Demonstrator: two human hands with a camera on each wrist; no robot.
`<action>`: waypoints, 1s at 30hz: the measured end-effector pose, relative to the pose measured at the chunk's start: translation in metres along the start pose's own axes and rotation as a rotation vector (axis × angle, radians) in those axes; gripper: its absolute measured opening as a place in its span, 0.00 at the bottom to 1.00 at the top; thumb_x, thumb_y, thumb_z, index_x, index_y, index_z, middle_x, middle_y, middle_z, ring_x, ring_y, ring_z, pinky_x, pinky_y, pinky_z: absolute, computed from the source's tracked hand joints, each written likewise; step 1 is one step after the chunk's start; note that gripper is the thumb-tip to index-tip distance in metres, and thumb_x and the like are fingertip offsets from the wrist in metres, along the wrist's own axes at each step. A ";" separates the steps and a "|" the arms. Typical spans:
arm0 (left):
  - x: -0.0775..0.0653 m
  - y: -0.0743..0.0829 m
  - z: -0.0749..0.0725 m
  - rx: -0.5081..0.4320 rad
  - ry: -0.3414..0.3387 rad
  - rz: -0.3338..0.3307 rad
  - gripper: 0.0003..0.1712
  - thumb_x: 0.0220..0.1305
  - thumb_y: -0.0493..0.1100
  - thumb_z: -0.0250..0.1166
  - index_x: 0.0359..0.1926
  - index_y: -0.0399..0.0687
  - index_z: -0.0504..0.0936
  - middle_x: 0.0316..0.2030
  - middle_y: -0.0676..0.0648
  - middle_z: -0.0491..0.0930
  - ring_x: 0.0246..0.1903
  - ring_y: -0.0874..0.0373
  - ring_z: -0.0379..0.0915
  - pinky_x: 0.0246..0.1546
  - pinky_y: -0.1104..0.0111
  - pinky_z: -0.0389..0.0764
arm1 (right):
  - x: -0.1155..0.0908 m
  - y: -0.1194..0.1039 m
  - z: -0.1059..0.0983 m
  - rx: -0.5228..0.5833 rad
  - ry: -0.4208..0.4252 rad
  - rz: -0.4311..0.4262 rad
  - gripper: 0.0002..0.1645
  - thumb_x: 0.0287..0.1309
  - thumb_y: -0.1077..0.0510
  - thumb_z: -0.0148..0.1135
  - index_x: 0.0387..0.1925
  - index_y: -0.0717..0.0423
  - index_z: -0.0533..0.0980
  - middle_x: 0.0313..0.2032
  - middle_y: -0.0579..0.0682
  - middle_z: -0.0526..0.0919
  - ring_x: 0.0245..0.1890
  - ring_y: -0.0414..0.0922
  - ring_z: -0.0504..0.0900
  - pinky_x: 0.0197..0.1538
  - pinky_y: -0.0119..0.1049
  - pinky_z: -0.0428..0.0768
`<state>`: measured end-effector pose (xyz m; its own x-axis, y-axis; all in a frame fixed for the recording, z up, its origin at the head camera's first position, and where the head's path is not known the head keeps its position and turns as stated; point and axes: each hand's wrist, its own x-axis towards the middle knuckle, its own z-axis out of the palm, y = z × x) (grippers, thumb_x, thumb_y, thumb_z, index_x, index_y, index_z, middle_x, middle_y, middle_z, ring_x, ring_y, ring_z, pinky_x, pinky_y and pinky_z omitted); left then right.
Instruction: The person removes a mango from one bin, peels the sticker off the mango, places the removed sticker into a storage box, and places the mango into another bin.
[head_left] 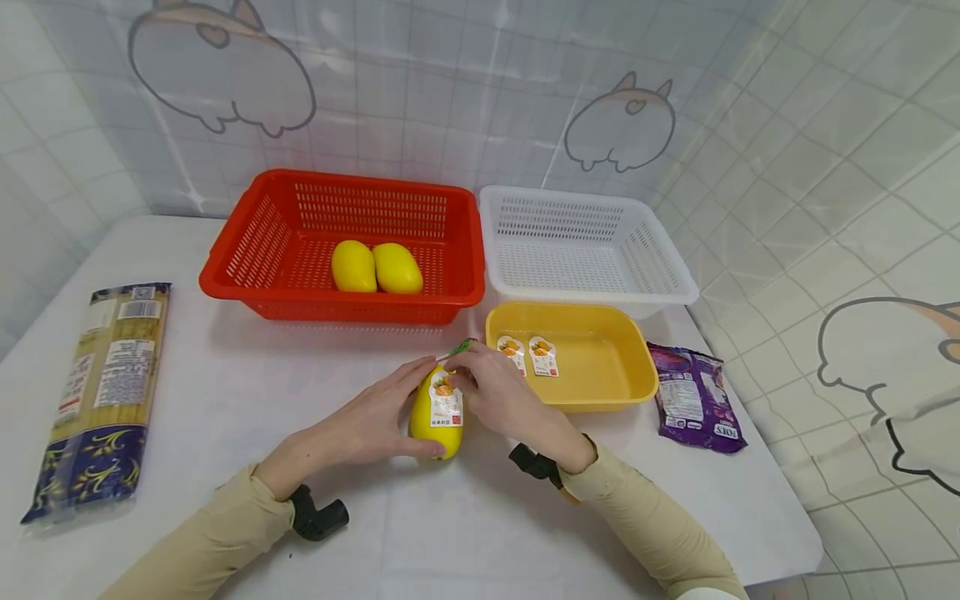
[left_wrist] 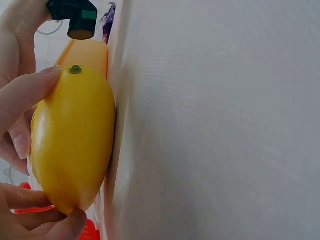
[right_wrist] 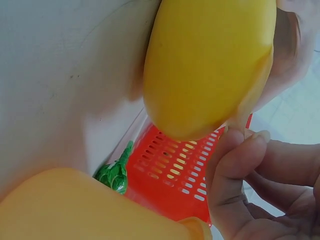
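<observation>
A yellow mango [head_left: 423,421] lies on the table in front of the person, a printed white label sticker [head_left: 446,408] along its upper side. The left hand [head_left: 365,423] holds it, thumb at the near, stem end and fingers at the far end. In the left wrist view the mango [left_wrist: 75,130] shows its green stem tip. The right hand [head_left: 501,398] is at the sticker's far edge; in the right wrist view its thumb and fingertip pinch that edge beside the mango [right_wrist: 210,65]. Beyond the fingers lies a green-wrapped item [right_wrist: 114,176] with a pale stick.
A red basket [head_left: 360,307] with two mangoes [head_left: 375,267] stands behind. To its right is a white basket [head_left: 592,287]. The yellow tray [head_left: 592,375] holds two more stickers [head_left: 543,357]. A purple packet [head_left: 697,400] lies right, a noodle packet [head_left: 105,392] left.
</observation>
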<state>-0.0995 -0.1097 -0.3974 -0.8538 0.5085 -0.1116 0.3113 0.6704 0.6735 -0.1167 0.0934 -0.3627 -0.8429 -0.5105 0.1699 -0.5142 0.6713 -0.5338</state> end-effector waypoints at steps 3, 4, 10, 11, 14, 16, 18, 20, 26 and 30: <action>0.000 0.001 0.000 0.003 -0.004 -0.005 0.69 0.44 0.68 0.77 0.79 0.48 0.51 0.78 0.45 0.51 0.74 0.46 0.53 0.70 0.45 0.65 | -0.001 0.000 0.001 0.003 0.016 -0.015 0.09 0.63 0.65 0.65 0.44 0.64 0.83 0.39 0.52 0.82 0.41 0.47 0.80 0.48 0.37 0.83; 0.000 0.001 0.000 0.005 -0.006 -0.006 0.69 0.44 0.68 0.77 0.79 0.48 0.51 0.78 0.45 0.51 0.74 0.46 0.53 0.69 0.45 0.65 | -0.001 0.000 0.001 0.003 0.023 -0.022 0.09 0.63 0.66 0.65 0.44 0.64 0.83 0.39 0.52 0.83 0.41 0.47 0.80 0.48 0.37 0.83; 0.000 0.000 0.000 0.012 -0.004 -0.003 0.69 0.44 0.68 0.77 0.79 0.46 0.51 0.78 0.44 0.51 0.74 0.45 0.53 0.70 0.45 0.65 | -0.002 -0.001 0.000 -0.003 0.047 -0.048 0.09 0.63 0.66 0.64 0.44 0.64 0.84 0.38 0.52 0.82 0.39 0.46 0.80 0.45 0.35 0.82; 0.000 -0.001 0.000 0.012 -0.003 -0.005 0.69 0.44 0.68 0.77 0.79 0.47 0.51 0.78 0.44 0.51 0.74 0.46 0.54 0.70 0.45 0.65 | -0.003 -0.002 -0.001 0.003 0.051 -0.048 0.09 0.63 0.66 0.64 0.44 0.63 0.84 0.38 0.51 0.82 0.39 0.45 0.79 0.44 0.34 0.82; 0.000 -0.002 0.000 0.008 -0.003 -0.006 0.69 0.44 0.69 0.77 0.79 0.46 0.51 0.78 0.44 0.51 0.74 0.46 0.55 0.70 0.45 0.65 | -0.004 -0.005 -0.004 0.020 0.059 -0.055 0.09 0.64 0.67 0.63 0.44 0.62 0.84 0.36 0.50 0.81 0.37 0.44 0.78 0.41 0.31 0.81; 0.000 -0.002 0.000 0.003 -0.004 -0.009 0.70 0.44 0.69 0.77 0.79 0.47 0.51 0.78 0.45 0.51 0.74 0.46 0.54 0.70 0.45 0.65 | -0.004 -0.006 -0.006 0.031 0.060 -0.059 0.08 0.63 0.67 0.63 0.43 0.62 0.84 0.36 0.50 0.81 0.36 0.44 0.78 0.40 0.30 0.80; 0.000 -0.002 0.000 -0.003 -0.006 -0.006 0.70 0.44 0.69 0.76 0.79 0.46 0.50 0.78 0.44 0.51 0.74 0.45 0.53 0.70 0.44 0.64 | -0.004 -0.007 -0.008 0.033 0.049 -0.060 0.08 0.63 0.66 0.64 0.43 0.62 0.84 0.36 0.49 0.82 0.36 0.44 0.78 0.40 0.29 0.80; 0.000 -0.002 0.000 -0.011 -0.008 -0.007 0.70 0.44 0.69 0.76 0.79 0.46 0.50 0.78 0.44 0.50 0.74 0.45 0.53 0.70 0.44 0.64 | -0.004 -0.007 -0.010 0.040 0.037 -0.056 0.07 0.63 0.66 0.65 0.42 0.62 0.84 0.35 0.49 0.82 0.35 0.43 0.78 0.40 0.28 0.80; 0.000 -0.001 0.000 -0.026 -0.015 -0.011 0.70 0.44 0.68 0.77 0.79 0.47 0.49 0.78 0.45 0.50 0.74 0.46 0.53 0.70 0.44 0.63 | -0.002 -0.006 -0.012 0.053 0.006 -0.021 0.04 0.62 0.64 0.66 0.38 0.61 0.83 0.33 0.48 0.80 0.34 0.42 0.75 0.38 0.27 0.78; 0.000 -0.001 0.000 -0.023 -0.015 -0.006 0.70 0.44 0.68 0.77 0.79 0.47 0.49 0.78 0.45 0.50 0.75 0.46 0.52 0.71 0.44 0.63 | -0.002 -0.005 -0.012 0.059 0.004 -0.006 0.04 0.63 0.63 0.66 0.38 0.60 0.83 0.33 0.48 0.79 0.33 0.42 0.75 0.37 0.27 0.77</action>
<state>-0.1001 -0.1105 -0.3983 -0.8490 0.5129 -0.1268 0.2964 0.6611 0.6893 -0.1141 0.0976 -0.3507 -0.8403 -0.5126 0.1763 -0.5092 0.6350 -0.5809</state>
